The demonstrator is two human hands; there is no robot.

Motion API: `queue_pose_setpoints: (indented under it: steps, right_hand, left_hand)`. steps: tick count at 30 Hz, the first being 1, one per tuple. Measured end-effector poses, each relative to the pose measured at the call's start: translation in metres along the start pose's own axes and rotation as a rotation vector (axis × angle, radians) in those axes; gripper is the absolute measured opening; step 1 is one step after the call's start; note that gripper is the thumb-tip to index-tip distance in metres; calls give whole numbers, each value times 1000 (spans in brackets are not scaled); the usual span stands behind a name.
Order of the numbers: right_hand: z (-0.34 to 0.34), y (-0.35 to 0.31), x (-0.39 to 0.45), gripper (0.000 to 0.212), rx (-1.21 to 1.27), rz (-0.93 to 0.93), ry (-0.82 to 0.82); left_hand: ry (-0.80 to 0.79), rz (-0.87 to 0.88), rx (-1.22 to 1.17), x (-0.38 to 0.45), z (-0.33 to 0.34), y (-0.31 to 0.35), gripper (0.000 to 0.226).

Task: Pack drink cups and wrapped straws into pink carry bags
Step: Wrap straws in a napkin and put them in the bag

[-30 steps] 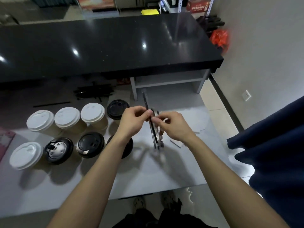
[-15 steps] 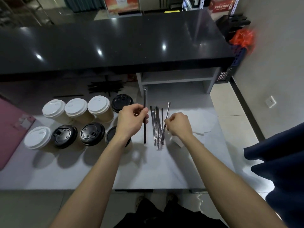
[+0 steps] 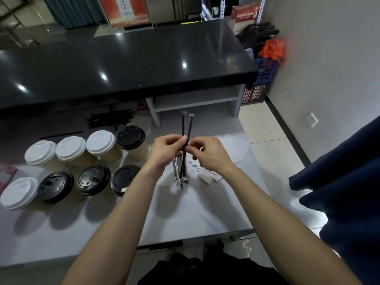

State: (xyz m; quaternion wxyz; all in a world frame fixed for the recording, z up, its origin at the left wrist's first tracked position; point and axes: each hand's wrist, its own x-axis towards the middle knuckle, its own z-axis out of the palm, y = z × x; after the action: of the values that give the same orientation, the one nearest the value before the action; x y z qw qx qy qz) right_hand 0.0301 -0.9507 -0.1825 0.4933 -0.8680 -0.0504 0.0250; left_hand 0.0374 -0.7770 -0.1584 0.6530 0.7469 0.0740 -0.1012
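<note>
Both hands meet above the grey table, holding two black wrapped straws that point away from me. My left hand pinches one straw between thumb and fingers. My right hand pinches the other straw just beside it. Several more wrapped straws lie on the table under the hands. Several lidded paper cups stand in two rows at the left, some with white lids, some with black lids. A pink bag shows only as a corner at the far left edge.
A black counter runs across the back, with a grey shelf below it. Loose black straws lie behind the cups. White paper pieces lie right of the straws. A dark blue cloth hangs at the right.
My right hand picked a straw from the pile and brought it up beside the one in my left hand; the hands have come together. The view shifted, and the pink bag slid nearly out of sight.
</note>
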Motion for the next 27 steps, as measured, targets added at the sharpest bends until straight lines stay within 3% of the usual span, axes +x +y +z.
queue_pose_setpoints:
  steps: [5,9,15,18,23,27]
  right_hand:
    - [-7,14,-1,19,58,-16,-13]
    - [-24,51,-5,9,-220,58,168]
    - [-26,83,-8,30,-526,160,-74]
    - [-25,87,-8,28,-497,143,-49]
    - [-34,84,-4,21,-361,119,62]
    - [-50,66,2,14,-228,-10,171]
  left_hand:
    - [22,108,160,5,11,-8,28]
    - [80,66,130,12,9,-16,27]
    - [78,-41,129,19,12,-25,32]
    - [55,-67,105,19,13,-21,40]
    - [41,57,234,17,11,-20,21]
    - [-34,198,349,15,16,-17,55]
